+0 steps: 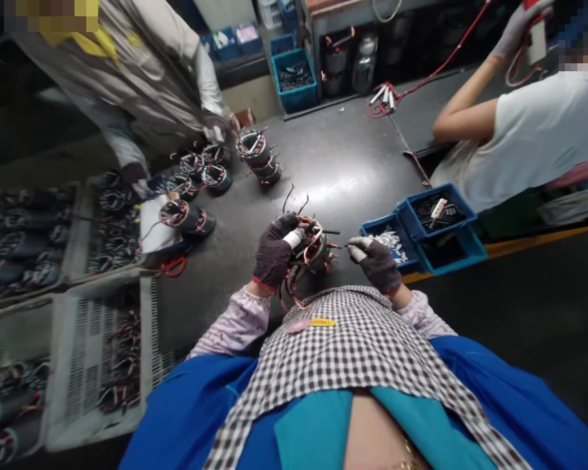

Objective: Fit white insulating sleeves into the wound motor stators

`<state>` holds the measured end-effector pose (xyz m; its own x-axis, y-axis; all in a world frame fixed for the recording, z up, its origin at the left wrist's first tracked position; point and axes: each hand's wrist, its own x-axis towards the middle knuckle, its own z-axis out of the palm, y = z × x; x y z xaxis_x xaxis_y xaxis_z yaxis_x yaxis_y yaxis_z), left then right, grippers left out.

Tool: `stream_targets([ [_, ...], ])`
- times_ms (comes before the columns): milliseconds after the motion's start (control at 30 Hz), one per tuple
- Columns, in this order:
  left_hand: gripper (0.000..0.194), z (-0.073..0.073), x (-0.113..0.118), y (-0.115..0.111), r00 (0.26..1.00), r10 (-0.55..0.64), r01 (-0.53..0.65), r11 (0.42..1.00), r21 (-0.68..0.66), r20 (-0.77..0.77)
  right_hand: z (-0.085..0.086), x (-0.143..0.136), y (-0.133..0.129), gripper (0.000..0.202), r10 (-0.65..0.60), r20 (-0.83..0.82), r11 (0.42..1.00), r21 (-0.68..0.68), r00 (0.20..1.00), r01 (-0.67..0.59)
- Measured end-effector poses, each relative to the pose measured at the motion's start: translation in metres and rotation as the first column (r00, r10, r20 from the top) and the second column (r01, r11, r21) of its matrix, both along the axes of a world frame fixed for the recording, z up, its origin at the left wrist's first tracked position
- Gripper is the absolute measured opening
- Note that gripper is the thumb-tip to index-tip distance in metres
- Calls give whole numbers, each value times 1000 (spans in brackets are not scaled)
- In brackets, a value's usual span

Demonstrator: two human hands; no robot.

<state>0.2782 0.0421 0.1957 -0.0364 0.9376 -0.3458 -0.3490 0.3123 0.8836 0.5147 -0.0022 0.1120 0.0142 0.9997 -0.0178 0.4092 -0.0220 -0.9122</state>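
Close in front of my apron stands a motor stator [318, 253], a dark cylinder with copper windings, white lacing and several loose wire leads. My left hand [276, 253], in a dark work glove with pale fingertips, is closed on the left side of its upper rim. A short black sleeve [331, 232] sticks out to the right from the windings. On the right, my gloved right hand [376, 262] is closed in a pinch at the end of a thin wire lead [340, 247] that comes from the stator's side.
Blue bins [441, 225] with white and black small parts stand at right. More stators [257, 156] stand across the table, by a co-worker's gloved hands [215, 127]. Red-handled scissors [174, 266] lie at left, beside crates [102, 365] of stators. Another person [529, 130] sits at right.
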Motion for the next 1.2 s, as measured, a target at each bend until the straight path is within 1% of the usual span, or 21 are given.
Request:
stream_targets([
  [67,32,0,0,-1,1000,23,-23,1000,10,-13,-2,-4,0,23,-34,-9,999,-24,999,34],
  [167,37,-1,0,-3,996,83,-82,996,28,-16,-8,-9,-3,31,-66,-91,997,-48,994,62],
  [300,40,-1,2,-4,994,108,-108,994,13,1,-18,-16,-9,43,-103,-152,995,-28,983,100],
  [400,39,-1,5,-3,995,103,-103,995,0,13,-26,-17,-12,45,-95,-92,994,46,991,100],
  [533,39,-4,7,0,996,82,-82,996,15,24,-37,-17,-12,36,-74,86,968,245,994,50],
  [567,40,-4,7,0,996,90,-91,996,22,28,-39,-18,-10,36,-73,108,961,273,992,41],
  [633,41,-6,7,1,993,112,-114,993,42,32,-42,-21,-5,37,-54,112,960,280,992,21],
  [700,41,-7,7,2,993,116,-118,991,64,32,-43,-26,0,41,-8,78,973,229,997,-10],
  [767,40,-8,6,2,995,98,-100,991,85,28,-41,-27,5,44,57,39,988,141,998,-62],
  [833,39,-8,6,2,997,75,-77,993,95,22,-38,-25,8,42,131,52,987,84,990,-135],
  [900,39,-9,5,2,998,56,-57,994,95,14,-33,-20,11,37,203,163,971,92,966,-220],
  [967,39,-10,4,2,999,48,-49,994,93,9,-25,-14,17,33,252,326,949,100,911,-299],
  [1033,39,-11,4,1,999,39,-39,993,110,0,-16,-12,26,30,310,450,927,54,838,-372],
  [1067,39,-11,4,1,999,33,-31,991,128,-9,-10,-12,32,28,343,473,918,13,812,-395],
  [1100,38,-11,4,0,999,28,-25,989,149,-22,-4,-13,38,25,384,459,910,-43,801,-411],
  [1133,37,-11,4,0,999,24,-17,985,169,-39,2,-15,44,23,434,395,898,-120,809,-423],
  [1167,36,-11,4,0,998,16,-4,982,188,-65,8,-18,49,23,481,281,874,-218,830,-433],
  [1200,34,-10,4,0,995,3,17,979,202,-98,13,-22,54,24,509,126,831,-332,852,-447],
])
